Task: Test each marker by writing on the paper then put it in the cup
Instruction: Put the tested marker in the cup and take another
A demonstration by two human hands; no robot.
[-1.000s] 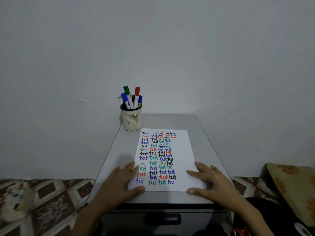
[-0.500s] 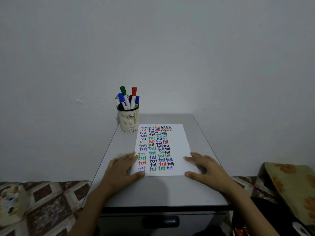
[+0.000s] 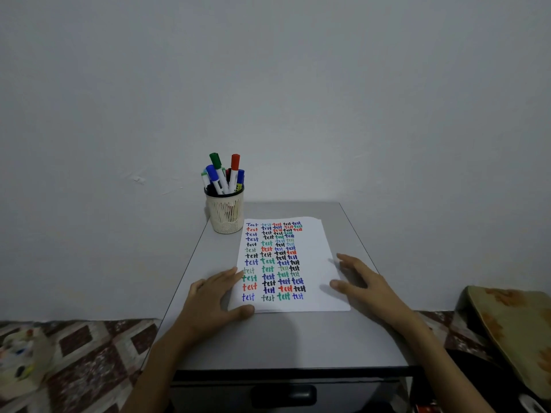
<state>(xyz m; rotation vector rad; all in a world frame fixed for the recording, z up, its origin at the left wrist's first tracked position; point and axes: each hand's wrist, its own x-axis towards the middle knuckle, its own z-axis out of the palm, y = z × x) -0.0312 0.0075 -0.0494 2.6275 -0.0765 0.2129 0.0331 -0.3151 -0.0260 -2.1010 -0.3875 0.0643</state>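
Markers (image 3: 224, 177) all in cup (image 3: 226, 217) — left hand (image 3: 213, 301), right hand (image 3: 368, 286) flat at paper (image 3: 316, 248) edges, gripping nothing. Imo pin sheet w/ left, lift one marker straight up.

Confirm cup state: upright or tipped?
Upright. The cup stands on its base at the far left of the table, rim up, with markers sticking out of the top.

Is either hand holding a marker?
No: left hand and right hand are open at the white paper sheet; the coloured markers stand in the cream mesh cup.
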